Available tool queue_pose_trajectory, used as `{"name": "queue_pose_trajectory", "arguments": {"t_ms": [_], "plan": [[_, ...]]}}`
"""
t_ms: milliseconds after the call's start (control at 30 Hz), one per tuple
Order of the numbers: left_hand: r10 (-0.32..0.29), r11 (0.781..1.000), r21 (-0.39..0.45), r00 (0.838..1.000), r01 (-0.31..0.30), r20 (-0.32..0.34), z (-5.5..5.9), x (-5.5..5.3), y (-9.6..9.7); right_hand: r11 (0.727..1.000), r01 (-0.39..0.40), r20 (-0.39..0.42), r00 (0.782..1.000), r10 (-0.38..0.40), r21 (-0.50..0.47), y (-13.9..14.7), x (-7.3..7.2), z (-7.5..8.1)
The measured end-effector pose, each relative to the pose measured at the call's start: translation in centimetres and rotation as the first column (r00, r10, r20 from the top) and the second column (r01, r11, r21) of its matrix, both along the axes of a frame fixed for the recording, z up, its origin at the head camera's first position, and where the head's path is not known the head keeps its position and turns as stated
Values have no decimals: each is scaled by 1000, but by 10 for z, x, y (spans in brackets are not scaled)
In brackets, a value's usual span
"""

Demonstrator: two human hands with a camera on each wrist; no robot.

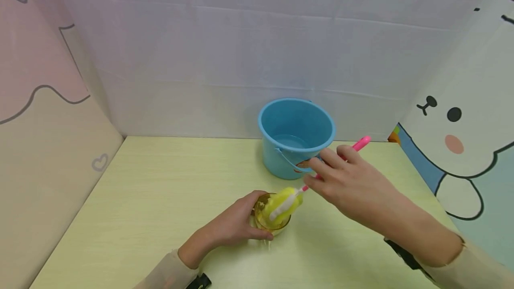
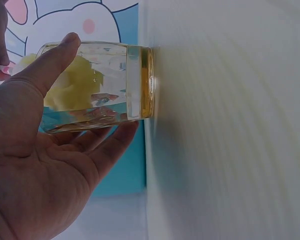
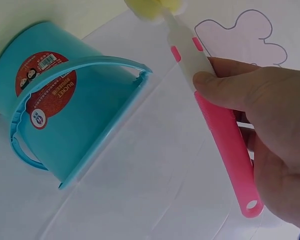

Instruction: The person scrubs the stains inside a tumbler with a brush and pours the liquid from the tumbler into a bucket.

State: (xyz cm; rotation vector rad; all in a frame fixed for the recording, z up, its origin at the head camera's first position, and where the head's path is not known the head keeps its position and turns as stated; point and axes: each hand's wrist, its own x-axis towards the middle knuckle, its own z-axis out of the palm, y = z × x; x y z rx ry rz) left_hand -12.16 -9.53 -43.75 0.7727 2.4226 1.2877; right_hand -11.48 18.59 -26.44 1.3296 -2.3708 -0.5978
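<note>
An amber-tinted clear glass [image 2: 112, 75] stands on the table, and my left hand [image 1: 237, 220] grips it round the side, thumb on the near side and fingers on the far side. My right hand [image 1: 353, 186] holds a sponge cup brush by its pink and white handle [image 3: 225, 140]. The brush's yellow and white sponge head [image 1: 283, 206] sits in the mouth of the glass, tilted, its upper end rising past the rim. Through the glass wall the left wrist view shows the yellow sponge [image 2: 75, 82] in the upper part, above the base.
Behind the glass stands a blue bucket [image 1: 277, 159] with its handle hanging at the front and a red label [image 3: 50, 100]. The pale wooden table [image 1: 160, 182] meets a white back sheet [image 1: 180, 57]. Cartoon-printed panels [image 1: 474, 146] stand at both sides.
</note>
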Motion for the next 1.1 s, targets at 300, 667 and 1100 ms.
{"name": "queue_pose_trajectory", "arguments": {"t_ms": [300, 667, 1100], "plan": [[1, 1000, -5, 1000, -1, 1, -1, -1, 0, 1000, -2, 25, 1000, 2, -3, 2, 2, 2], [0, 1000, 0, 1000, 0, 0, 0, 1, 1, 1000, -1, 50, 999, 2, -16, 3, 3, 1], [-2, 1000, 26, 1000, 2, 21, 0, 1, 0, 999, -24, 34, 999, 26, -47, -1, 1, -5]]}}
